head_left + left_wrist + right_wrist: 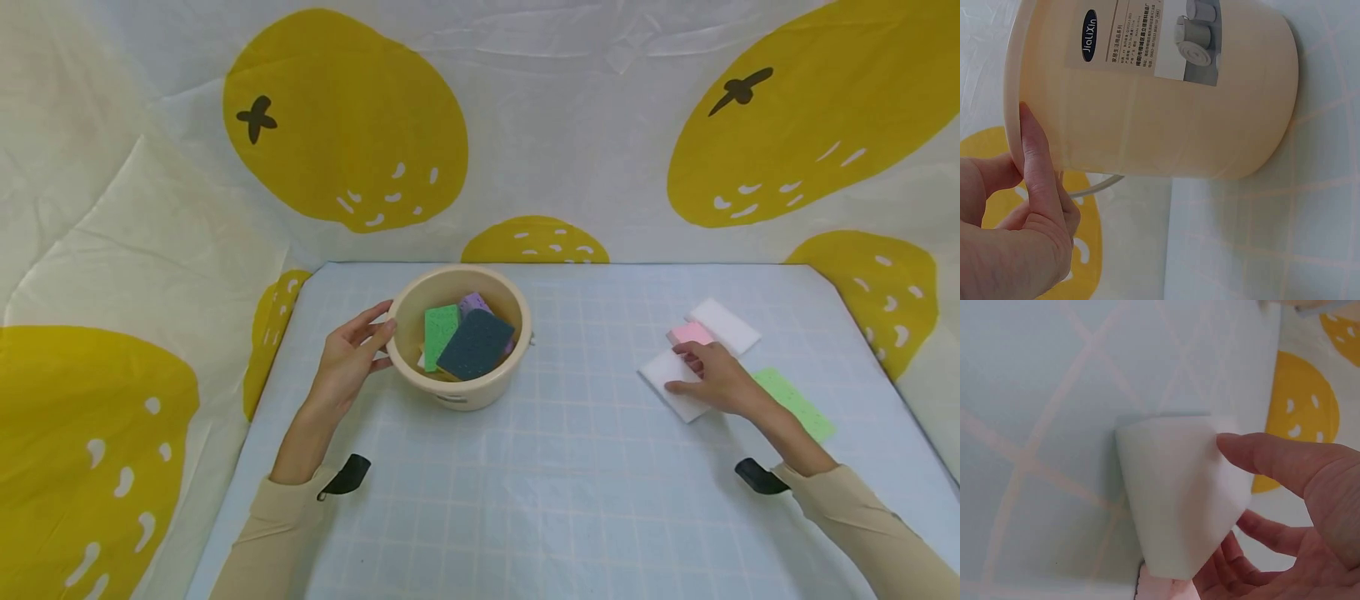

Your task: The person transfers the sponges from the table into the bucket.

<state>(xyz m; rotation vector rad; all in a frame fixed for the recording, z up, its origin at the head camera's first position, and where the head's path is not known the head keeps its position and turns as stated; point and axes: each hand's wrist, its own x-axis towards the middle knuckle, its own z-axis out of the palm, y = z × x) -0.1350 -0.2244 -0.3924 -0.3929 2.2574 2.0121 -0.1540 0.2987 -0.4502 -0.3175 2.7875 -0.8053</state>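
My left hand (347, 354) grips the rim of a cream plastic bucket (468, 396), thumb on one side of the rim and fingers on the other. Inside the bucket lie a green sponge (439, 325), a purple sponge (472, 302) and a dark scouring sponge (476, 344). Over on the right, my right hand (712, 377) holds a white sponge (1175, 494), with the thumb at one edge and curled fingers at another. A pink sponge (690, 333) sits just beyond its fingertips. The right palm hides part of the white sponge in the head view.
Another white sponge (726, 325) lies behind the pink one, and a light green sponge (797, 406) lies beside the right wrist. A pale blue checked cloth (570, 492) covers the table. Fabric walls with yellow fruit prints (345, 117) stand at the back and sides.
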